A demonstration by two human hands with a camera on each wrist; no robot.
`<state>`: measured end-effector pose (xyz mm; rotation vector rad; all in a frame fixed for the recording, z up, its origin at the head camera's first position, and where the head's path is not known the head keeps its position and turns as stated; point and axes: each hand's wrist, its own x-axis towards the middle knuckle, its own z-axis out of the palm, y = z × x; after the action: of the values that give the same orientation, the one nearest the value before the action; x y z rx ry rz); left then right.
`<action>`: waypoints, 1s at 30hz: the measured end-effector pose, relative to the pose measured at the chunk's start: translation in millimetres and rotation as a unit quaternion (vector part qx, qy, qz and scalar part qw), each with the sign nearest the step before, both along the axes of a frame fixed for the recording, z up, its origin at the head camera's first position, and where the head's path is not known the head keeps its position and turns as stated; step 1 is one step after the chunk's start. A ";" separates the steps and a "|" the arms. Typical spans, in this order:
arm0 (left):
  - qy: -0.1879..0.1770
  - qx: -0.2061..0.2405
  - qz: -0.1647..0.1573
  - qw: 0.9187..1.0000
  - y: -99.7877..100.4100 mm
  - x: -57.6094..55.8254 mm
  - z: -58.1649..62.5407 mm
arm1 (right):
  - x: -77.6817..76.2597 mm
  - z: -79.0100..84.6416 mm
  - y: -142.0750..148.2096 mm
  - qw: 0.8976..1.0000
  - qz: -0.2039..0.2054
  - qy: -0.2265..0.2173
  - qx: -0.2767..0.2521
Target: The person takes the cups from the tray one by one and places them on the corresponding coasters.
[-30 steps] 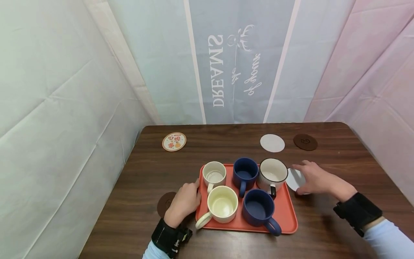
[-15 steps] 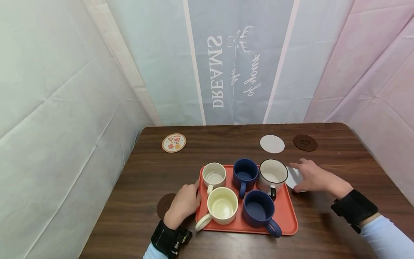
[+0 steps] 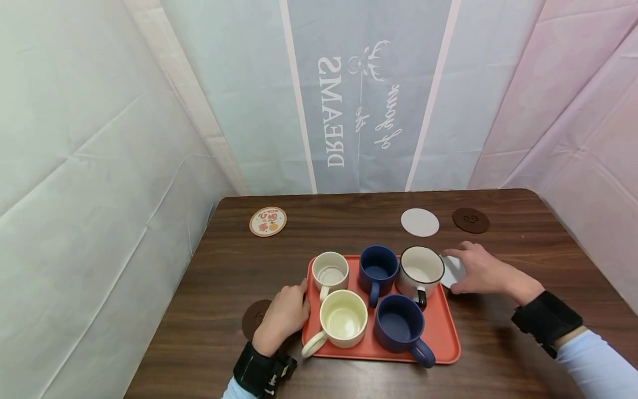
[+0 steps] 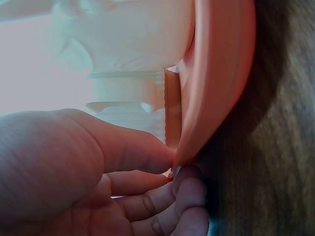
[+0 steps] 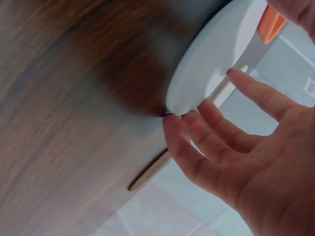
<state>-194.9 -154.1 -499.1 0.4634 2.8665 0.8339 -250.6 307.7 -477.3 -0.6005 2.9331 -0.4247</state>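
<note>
On the table, an orange-red tray (image 3: 441, 327) bears several mugs. At its left rim my left hand (image 3: 284, 313) pinches the edge; in the left wrist view the thumb lies over the tray's rim (image 4: 221, 64), fingers curled beneath. My right hand (image 3: 480, 271) spans a round white coaster (image 3: 452, 272) beside the tray's right edge, thumb on the near side. Fingertips meet the coaster's (image 5: 211, 59) edge in the right wrist view. A white mug with a dark rim (image 3: 421, 266) stands closest to that hand. The cream mug (image 3: 344, 318) is near my left hand.
Two dark blue mugs (image 3: 399, 321) and a small white mug (image 3: 330, 270) share the tray. Along the back lie a patterned coaster (image 3: 268, 221), a white coaster (image 3: 420, 222) and a brown coaster (image 3: 471, 220). Another brown coaster (image 3: 253, 318) is partly behind my left hand.
My right hand and the white coaster under it have shifted slightly left, closer to the tray. My left hand keeps its place on the tray's rim.
</note>
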 end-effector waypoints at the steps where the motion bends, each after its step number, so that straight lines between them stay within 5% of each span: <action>1: 0.003 -0.002 0.000 1.000 0.2 -0.6 0.1 | -0.7 -0.7 0.9 1.000 -0.003 0.002 0.000; 30: -0.003 0.014 0.005 1.000 2.2 3.1 0.9 | -1.0 -11.7 15.4 0.998 0.026 0.049 -0.043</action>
<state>-191.8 -151.9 -498.2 0.4487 2.8567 0.8766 -251.6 323.2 -489.1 -0.7276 2.9950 -0.5327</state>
